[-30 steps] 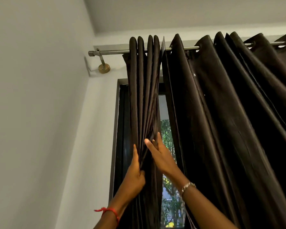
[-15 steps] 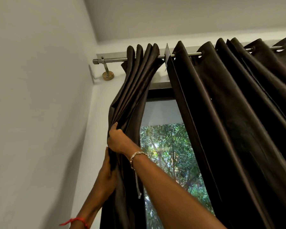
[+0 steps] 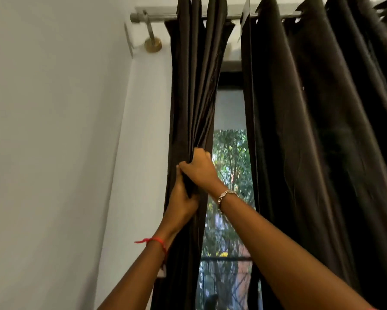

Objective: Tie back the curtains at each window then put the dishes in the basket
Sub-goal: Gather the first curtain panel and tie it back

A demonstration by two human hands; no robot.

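While both arms reach up, the left curtain panel [image 3: 194, 97] hangs gathered into tight pleats at the left end of the curtain rod [image 3: 156, 17], just beside the brass bracket [image 3: 152, 44]. The right hand [image 3: 199, 168] grips the bunched folds from the window side, fingers curled round the fabric, back of hand to camera. The left hand [image 3: 181, 202] sits just below, touching it, wrapped on the same bundle from the wall side; its fingertips are mostly hidden in cloth. Below the hands the panel drops straight and runs out of frame. The right curtain panel [image 3: 311, 130] hangs spread along the rod, apart from the bundle. Between the panels is a strip of window [image 3: 230, 175] with green trees outside. There is a silver bracelet [image 3: 227, 194] on the right wrist and a red thread [image 3: 156, 240] on the left. A plain white wall [image 3: 54, 130] is at left.
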